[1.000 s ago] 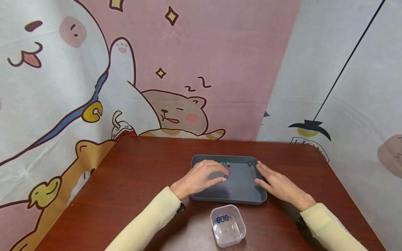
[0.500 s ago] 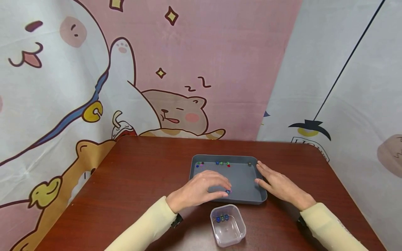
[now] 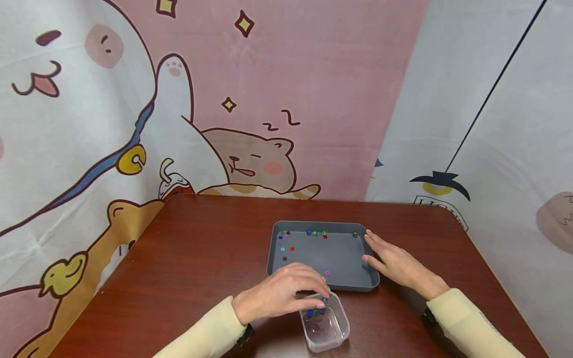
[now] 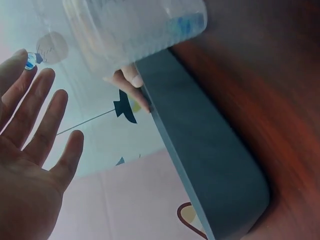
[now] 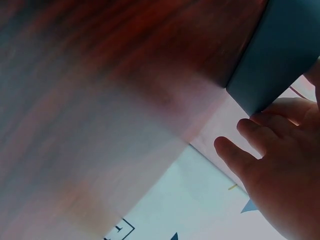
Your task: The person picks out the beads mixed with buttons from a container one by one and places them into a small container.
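My left hand (image 3: 286,293) is over the near side of the grey tray and the far rim of the clear plastic tub (image 3: 326,343). Between thumb and index fingertip it pinches a clear and blue glass marble (image 4: 31,61); the other fingers are spread. Inside the tub, blue and green marbles (image 3: 310,313) lie at the far side, partly behind the fingers. My right hand (image 3: 403,263) rests with straight fingers on the right rim of the grey tray (image 3: 349,258). In the right wrist view its fingertips touch the tray's outer wall (image 5: 275,55).
Small coloured pieces lie along the tray's left and far sides, including a red one (image 3: 292,248) and a light-blue ring (image 3: 282,249). A magenta ring (image 3: 328,273) sits near its front wall. The brown table (image 3: 201,238) meets a cartoon-printed cloth (image 3: 340,99) behind.
My left hand has moved from the middle of the tray toward me, carrying the marble to the tub. Pieces at the tray's left have come into sight. The right hand has stayed in place.
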Demonstrator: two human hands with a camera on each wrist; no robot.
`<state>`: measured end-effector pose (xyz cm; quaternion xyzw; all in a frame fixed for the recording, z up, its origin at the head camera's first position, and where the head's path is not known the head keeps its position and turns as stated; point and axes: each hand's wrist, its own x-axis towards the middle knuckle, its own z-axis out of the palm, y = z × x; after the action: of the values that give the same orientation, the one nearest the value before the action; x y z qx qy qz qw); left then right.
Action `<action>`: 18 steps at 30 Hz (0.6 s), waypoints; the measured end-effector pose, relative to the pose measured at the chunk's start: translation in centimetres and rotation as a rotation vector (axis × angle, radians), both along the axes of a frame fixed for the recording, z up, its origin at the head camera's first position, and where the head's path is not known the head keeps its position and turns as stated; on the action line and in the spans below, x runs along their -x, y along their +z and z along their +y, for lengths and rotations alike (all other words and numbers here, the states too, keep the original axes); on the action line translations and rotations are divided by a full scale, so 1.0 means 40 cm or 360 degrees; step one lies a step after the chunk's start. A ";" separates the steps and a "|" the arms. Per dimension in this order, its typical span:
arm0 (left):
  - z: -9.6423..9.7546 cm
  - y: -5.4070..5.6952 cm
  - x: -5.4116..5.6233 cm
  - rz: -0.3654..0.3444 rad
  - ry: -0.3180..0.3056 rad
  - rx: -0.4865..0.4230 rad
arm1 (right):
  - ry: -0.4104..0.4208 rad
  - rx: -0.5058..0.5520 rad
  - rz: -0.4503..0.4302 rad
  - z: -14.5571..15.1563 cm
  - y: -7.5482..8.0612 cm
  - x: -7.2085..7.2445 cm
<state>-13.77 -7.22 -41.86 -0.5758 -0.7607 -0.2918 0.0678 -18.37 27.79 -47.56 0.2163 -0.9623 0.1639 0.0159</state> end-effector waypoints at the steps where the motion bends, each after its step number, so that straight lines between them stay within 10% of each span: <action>1: 0.000 -0.002 -0.003 0.0014 -0.0004 0.0020 | 0.0002 -0.0001 0.0001 0.000 0.000 0.000; 18: -0.016 -0.047 -0.013 0.0028 -0.0198 0.0240 | 0.0006 -0.0005 -0.0002 0.002 0.001 0.001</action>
<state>-13.25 -7.85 -43.76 -0.6279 -0.7426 -0.2324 0.0126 -18.39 27.86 -47.50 0.2180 -0.9622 0.1627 0.0147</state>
